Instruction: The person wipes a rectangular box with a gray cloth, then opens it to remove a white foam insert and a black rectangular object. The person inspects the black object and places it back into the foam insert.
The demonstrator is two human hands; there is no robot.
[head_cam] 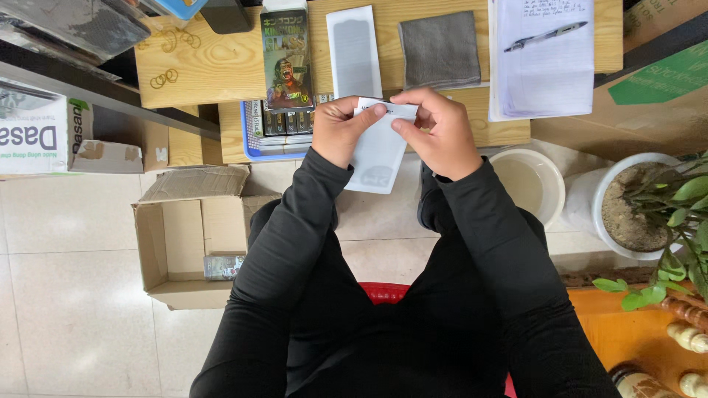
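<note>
My left hand [341, 127] and my right hand [436, 131] both pinch the top edge of a white flat paper packet [377, 156], held over my lap just in front of the wooden table [221, 59]. The packet hangs down between the hands. Thumbs and forefingers meet at a small white flap at its top. On the table beyond lie a white sleeve with a grey window [354, 50], a grey cloth [439, 49] and a dark printed box [286, 60].
A blue tray of boxed packs [274, 133] sits at the table's front edge. Papers with a pen [544, 35] lie at right. An open cardboard box [184, 247] stands on the floor at left. A white bucket [532, 184] and a potted plant [641, 206] stand at right.
</note>
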